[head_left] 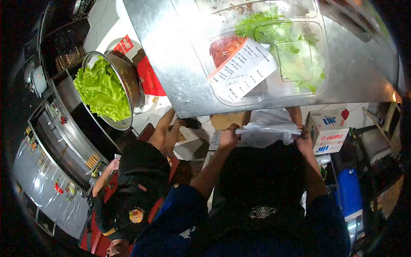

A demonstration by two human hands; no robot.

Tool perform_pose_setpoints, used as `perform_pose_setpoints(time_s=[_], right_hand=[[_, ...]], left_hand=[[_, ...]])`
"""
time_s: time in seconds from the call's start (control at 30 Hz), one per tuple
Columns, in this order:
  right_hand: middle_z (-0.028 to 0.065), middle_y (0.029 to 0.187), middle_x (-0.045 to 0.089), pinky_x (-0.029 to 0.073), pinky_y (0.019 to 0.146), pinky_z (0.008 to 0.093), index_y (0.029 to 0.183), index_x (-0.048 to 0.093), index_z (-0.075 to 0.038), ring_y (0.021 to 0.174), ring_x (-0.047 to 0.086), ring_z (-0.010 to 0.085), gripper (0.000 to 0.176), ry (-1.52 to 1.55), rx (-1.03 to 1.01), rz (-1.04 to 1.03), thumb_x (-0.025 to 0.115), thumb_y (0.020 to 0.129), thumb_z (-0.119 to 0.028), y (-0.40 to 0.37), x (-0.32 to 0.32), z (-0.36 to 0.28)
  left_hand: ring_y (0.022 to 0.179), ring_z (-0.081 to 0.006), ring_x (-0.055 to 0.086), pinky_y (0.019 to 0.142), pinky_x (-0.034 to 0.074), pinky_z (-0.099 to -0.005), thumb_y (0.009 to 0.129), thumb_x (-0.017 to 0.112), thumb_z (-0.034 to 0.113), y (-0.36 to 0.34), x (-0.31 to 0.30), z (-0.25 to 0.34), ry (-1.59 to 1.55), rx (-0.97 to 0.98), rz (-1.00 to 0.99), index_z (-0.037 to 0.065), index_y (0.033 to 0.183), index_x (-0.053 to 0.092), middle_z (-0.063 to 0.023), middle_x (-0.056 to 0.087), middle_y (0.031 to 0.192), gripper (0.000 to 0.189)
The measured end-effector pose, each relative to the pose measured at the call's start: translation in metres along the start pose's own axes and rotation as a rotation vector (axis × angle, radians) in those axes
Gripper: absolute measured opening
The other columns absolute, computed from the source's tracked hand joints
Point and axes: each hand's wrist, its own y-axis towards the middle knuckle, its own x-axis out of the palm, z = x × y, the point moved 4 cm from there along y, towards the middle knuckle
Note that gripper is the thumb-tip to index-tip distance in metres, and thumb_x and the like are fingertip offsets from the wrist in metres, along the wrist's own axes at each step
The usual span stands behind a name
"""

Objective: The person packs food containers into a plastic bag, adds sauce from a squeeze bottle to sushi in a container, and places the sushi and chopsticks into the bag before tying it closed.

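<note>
A thin, whitish plastic bag (269,132) is stretched between the wearer's two hands, in front of the body and just off the near edge of the metal worktop (156,64). Taking the bag as the centre of the dial, the left hand (231,136) sits at nine o'clock, its fingers curled in and pinching one side of the bag. The right hand (304,138) sits at three o'clock, pinching the other side. Both grips look closed on the film, though the fingertips themselves are too small to make out.

On the worktop, at twelve o'clock, lies a clear plastic box (299,64) showing green leaves and something red; a printed receipt (248,70) rests slantwise on top of it. Between nine and ten o'clock, beyond the worktop's side, is a metal bowl (128,81) of lettuce (100,88). A printed carton (329,132) stands at three o'clock, past the right hand, and a co-worker (143,171) is at eight.

The step in hand seems to be spreading the bag. The next move would call for a firm pinch on both sides and a gentle outward pull, since such film could crumple or slip.
</note>
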Motion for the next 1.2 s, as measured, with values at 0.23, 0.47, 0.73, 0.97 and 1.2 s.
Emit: perform_pose_setpoints(time_s=[0.23,0.47,0.73,0.97,1.2], right_hand=[[0.0038,0.112,0.057,0.044,0.096,0.0291,0.115,0.053,-0.004,0.107,0.056,0.0152,0.049,-0.085,0.004,-0.016,0.055,0.071,0.019,0.001,-0.016,-0.019],[0.0073,0.116,0.064,0.043,0.099,0.0338,0.118,0.06,-0.006,0.112,0.056,0.022,0.041,-0.427,0.334,-0.387,0.075,0.085,-0.027,-0.065,-0.048,-0.135],[0.0174,0.139,0.048,0.044,0.1,0.0413,0.143,0.032,0.0,0.127,0.049,0.0259,0.072,0.379,-0.114,-0.184,0.057,0.095,-0.049,-0.05,0.048,-0.447],[0.0145,0.128,0.048,0.048,0.09,0.0411,0.133,0.028,-0.008,0.116,0.052,0.026,0.069,0.913,-0.153,-0.166,0.066,0.09,-0.045,0.113,0.093,-0.472],[0.0088,0.113,0.046,0.048,0.077,0.0396,0.108,0.035,-0.012,0.099,0.051,0.0212,0.047,0.848,-0.205,0.105,0.073,0.085,-0.028,0.099,0.016,-0.5]], left_hand=[[0.096,-0.0248,0.065,0.086,0.05,-0.0348,0.083,0.064,0.003,-0.019,-0.013,0.009,-0.479,0.183,-0.155,0.003,0.113,0.057,-0.0172,0.066,0.102,0.03],[0.091,-0.0216,0.065,0.081,0.05,-0.0336,0.087,0.064,0.008,-0.09,-0.074,0.061,-0.198,0.189,-0.067,0.0,0.114,0.056,-0.0178,0.067,0.095,0.028],[0.079,-0.0361,0.066,0.073,0.05,-0.041,0.094,0.06,0.029,-0.151,-0.089,0.107,-0.103,0.357,0.276,0.0,0.106,0.061,-0.0257,0.065,0.085,0.031],[0.073,-0.0174,0.057,0.068,0.047,-0.031,0.096,0.059,0.028,-0.231,-0.122,0.202,-0.248,0.046,0.438,-0.005,0.11,0.058,-0.018,0.061,0.079,0.036],[0.08,-0.0104,0.054,0.07,0.045,-0.0275,0.097,0.056,0.021,-0.308,-0.137,0.267,-0.368,0.158,0.756,-0.002,0.104,0.061,-0.0047,0.063,0.087,0.024]])
